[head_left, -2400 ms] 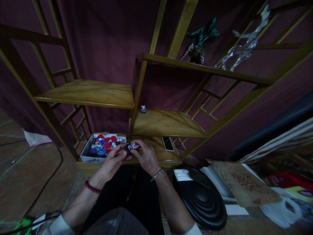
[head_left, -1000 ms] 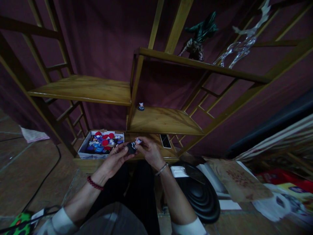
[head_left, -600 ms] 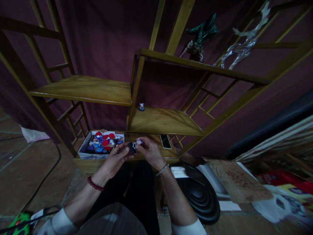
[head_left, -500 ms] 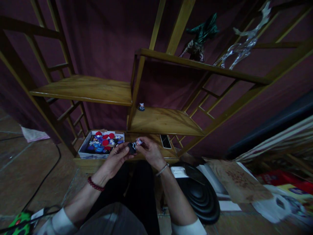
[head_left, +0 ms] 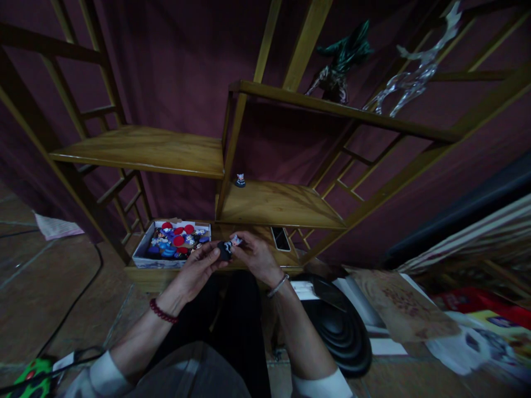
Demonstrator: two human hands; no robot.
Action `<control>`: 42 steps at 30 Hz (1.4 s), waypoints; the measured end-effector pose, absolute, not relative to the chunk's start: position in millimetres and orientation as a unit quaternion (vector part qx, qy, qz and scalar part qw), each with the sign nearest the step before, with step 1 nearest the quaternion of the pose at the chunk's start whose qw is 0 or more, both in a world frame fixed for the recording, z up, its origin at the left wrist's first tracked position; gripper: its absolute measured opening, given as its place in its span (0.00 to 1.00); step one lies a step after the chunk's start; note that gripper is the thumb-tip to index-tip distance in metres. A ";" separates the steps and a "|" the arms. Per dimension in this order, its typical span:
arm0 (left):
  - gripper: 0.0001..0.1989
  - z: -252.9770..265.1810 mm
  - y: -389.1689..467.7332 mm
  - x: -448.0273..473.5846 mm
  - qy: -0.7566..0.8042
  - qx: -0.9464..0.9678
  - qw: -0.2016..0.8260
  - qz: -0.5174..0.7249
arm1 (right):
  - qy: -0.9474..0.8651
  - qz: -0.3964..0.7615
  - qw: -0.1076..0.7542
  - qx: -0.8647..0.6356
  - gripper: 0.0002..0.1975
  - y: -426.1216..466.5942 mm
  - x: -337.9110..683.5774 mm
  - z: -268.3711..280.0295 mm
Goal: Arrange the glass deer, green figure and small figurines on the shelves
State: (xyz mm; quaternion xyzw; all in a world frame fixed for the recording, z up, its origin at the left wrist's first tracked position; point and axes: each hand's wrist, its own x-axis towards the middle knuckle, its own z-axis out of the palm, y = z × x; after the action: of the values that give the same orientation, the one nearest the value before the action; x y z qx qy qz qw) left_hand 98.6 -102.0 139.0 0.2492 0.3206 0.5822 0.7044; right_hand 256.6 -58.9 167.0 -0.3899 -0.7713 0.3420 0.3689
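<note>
A small figurine (head_left: 227, 250) with a dark round base and a pale head lies tilted between my two hands, above the front of the low shelf. My left hand (head_left: 201, 265) pinches its dark base between thumb and fingers. At the head end, my right hand (head_left: 256, 256) has its fingertips closed on the figurine. Left of my hands is an open box (head_left: 164, 264) filled with several small figures and red round bases (head_left: 178, 241). A similar figurine (head_left: 240, 180) stands upright at the left end of the middle shelf (head_left: 282, 204).
A phone (head_left: 281, 239) lies on the low shelf, right of my hands. A green sculpture (head_left: 346, 61) and a clear deer-like ornament (head_left: 415, 77) stand on the upper shelf. A black ridged round object (head_left: 340, 331) and flat cardboard (head_left: 406, 304) are at lower right. A cable (head_left: 89, 293) crosses the floor.
Almost nothing differs. Both hands keep hold of the figurine in nearly the same place, and the view has shifted very slightly.
</note>
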 end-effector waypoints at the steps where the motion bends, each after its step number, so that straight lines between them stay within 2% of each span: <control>1: 0.12 138.9 -101.9 98.6 0.321 0.252 0.705 0.581 | -0.773 0.339 0.370 -0.388 0.10 -58.9 256.6 167.2; 22: 0.13 136.0 -101.9 93.8 0.312 0.316 0.691 0.570 | -0.813 0.272 0.347 -0.381 0.07 -70.0 251.5 188.3; 42: 0.15 134.2 -103.9 94.1 0.371 0.313 0.639 0.597 | -0.775 0.254 0.370 -0.446 0.08 -79.7 240.4 174.9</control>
State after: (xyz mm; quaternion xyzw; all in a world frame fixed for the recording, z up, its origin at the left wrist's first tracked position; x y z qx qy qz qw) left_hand 94.1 -103.9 134.2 0.3128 0.3711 0.5967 0.6391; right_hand 240.4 -79.7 174.9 -0.4455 -0.7746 0.2539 0.3702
